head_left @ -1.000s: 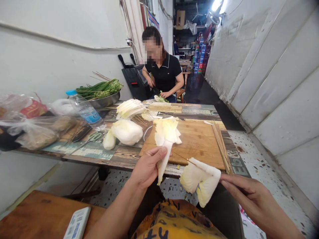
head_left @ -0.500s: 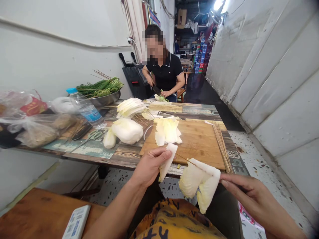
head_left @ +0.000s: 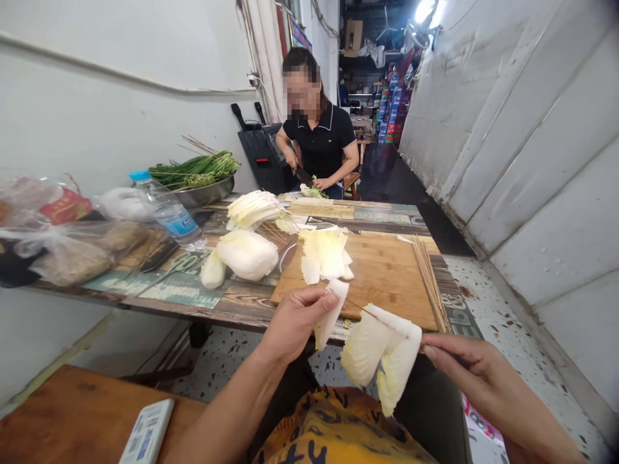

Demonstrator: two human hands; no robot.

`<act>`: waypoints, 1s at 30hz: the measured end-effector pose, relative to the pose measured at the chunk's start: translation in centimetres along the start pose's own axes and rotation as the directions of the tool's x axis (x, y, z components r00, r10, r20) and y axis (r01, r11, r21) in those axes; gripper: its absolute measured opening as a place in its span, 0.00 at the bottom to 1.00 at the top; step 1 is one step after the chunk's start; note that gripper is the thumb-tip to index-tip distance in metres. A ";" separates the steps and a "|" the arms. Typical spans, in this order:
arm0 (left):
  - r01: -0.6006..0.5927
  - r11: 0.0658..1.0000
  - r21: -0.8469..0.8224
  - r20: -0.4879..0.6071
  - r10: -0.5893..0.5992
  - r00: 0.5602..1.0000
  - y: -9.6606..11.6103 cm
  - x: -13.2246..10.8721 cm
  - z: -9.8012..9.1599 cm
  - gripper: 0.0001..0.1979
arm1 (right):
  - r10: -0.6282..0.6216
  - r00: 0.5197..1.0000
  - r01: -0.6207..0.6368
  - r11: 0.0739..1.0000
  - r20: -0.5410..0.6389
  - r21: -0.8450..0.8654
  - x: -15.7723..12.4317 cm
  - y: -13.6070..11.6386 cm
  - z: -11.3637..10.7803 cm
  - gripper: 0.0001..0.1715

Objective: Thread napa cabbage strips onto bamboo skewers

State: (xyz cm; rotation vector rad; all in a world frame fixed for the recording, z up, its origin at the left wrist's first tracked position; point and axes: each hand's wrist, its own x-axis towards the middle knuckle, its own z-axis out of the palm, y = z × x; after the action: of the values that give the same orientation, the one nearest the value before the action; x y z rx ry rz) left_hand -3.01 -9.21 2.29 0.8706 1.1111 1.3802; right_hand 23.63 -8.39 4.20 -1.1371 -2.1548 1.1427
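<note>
Between thumb and fingers, my left hand (head_left: 297, 322) pinches a narrow cabbage leaf piece (head_left: 331, 314). My right hand (head_left: 464, 364) grips the right end of a thin wooden skewer (head_left: 358, 307). Folded cabbage leaves (head_left: 384, 345) hang from the skewer beside my right hand. The skewer's left end reaches the piece in my left hand; whether it has pierced it I cannot tell. Behind my hands, more leaf pieces (head_left: 324, 253) lie on a wooden cutting board (head_left: 387, 270), with a bundle of bare skewers (head_left: 429, 280) along its right edge.
Left of the board are a cabbage (head_left: 249, 255), a leaf stack (head_left: 254, 209), a water bottle (head_left: 176, 216), scissors (head_left: 181, 263) and plastic bags (head_left: 72, 258). A metal bowl (head_left: 207, 191) holds greens. Across the table (head_left: 387, 211), a person (head_left: 322, 145) holds a knife (head_left: 304, 175).
My right hand has moved slightly left with the skewer and its leaves, closer to my left hand. My left hand and its leaf piece have shifted slightly right.
</note>
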 end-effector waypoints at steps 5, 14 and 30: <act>-0.033 0.991 0.132 0.073 0.024 0.997 -0.5 -0.3 0.6 0.11 | -0.015 1.000 0.016 0.999 -0.009 0.033 0.8 -0.3 0.8 0.18; -0.290 0.785 0.547 -0.115 0.414 0.903 0.2 2.5 -3.3 0.16 | 0.093 0.972 -0.074 0.993 -0.216 0.096 -0.1 2.6 -0.1 0.18; -0.530 -0.145 0.835 0.547 0.313 0.776 -2.3 8.5 -4.7 0.16 | 0.233 0.900 -0.158 0.962 -0.369 0.223 0.1 4.5 1.0 0.23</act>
State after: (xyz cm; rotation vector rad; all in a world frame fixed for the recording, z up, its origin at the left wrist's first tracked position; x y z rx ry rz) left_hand -7.85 -1.57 -2.07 2.6358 1.7486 0.6712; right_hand 24.93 -7.32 -0.06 -1.3853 -1.6216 1.0650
